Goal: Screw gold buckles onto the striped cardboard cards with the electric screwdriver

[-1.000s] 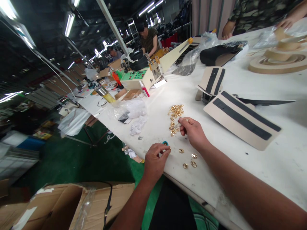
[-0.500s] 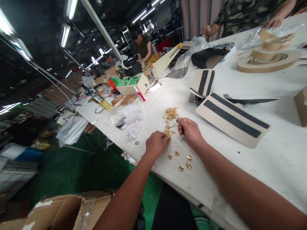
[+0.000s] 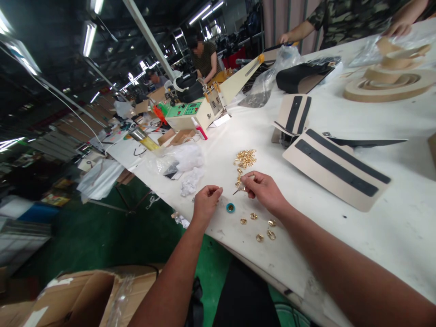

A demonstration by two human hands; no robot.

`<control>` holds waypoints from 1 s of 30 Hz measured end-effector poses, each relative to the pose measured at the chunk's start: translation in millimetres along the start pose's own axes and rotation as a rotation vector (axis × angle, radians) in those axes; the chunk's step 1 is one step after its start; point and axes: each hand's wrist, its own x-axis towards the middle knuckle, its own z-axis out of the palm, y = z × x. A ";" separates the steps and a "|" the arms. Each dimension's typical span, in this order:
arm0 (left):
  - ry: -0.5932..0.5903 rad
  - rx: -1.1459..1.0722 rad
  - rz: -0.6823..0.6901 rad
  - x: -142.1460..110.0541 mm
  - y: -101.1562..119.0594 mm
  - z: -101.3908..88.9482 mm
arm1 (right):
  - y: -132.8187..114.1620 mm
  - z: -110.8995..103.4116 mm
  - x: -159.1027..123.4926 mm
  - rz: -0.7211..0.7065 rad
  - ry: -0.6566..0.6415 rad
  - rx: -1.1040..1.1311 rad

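My left hand [image 3: 206, 204] is raised over the table's near edge, thumb and forefinger pinching a tiny gold metal fitting [image 3: 221, 188] that is mostly hidden. My right hand [image 3: 262, 190] grips a small screwdriver [image 3: 239, 189] by its pale handle, the thin metal tip pointing left and down. Just beyond that hand lies a pile of small gold fittings [image 3: 245, 158], trailing toward me and partly covered by the fingers. A small round teal dish [image 3: 230, 207] with a dark yellowish middle sits between my hands. Several round gold fittings [image 3: 254, 216] lie apart, nearer to me.
Pale panels with black strips [image 3: 337, 170] lie to the right. A coil of tan strip [image 3: 388, 86] is behind them. A machine with a green control panel [image 3: 190, 111], crumpled white plastic [image 3: 189, 159] and a cardboard box [image 3: 85, 295] are around. A co-worker [image 3: 354, 22] stands across the table.
My left hand has moved left, away from the gold pile, with a tiny piece in its fingertips. The teal dish now shows. My right hand has shifted slightly left with the screwdriver.
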 end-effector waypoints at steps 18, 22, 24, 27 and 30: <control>0.009 -0.384 -0.157 -26.5 -16.8 -12.3 | 14.3 18.7 -12.6 -0.124 -0.191 -0.498; 0.007 -0.464 -0.173 -30.9 -19.3 -10.4 | 15.6 18.0 -12.1 -0.137 -0.183 -0.526; -0.001 -0.501 -0.186 -33.4 -20.0 -8.7 | 15.9 17.7 -12.1 -0.136 -0.183 -0.527; -0.008 -0.540 -0.198 -35.9 -21.4 -6.4 | 15.1 17.2 -12.0 -0.084 -0.159 -0.438; -0.009 -0.565 -0.194 -36.8 -22.4 -5.9 | 12.5 17.1 -11.7 -0.011 -0.128 -0.283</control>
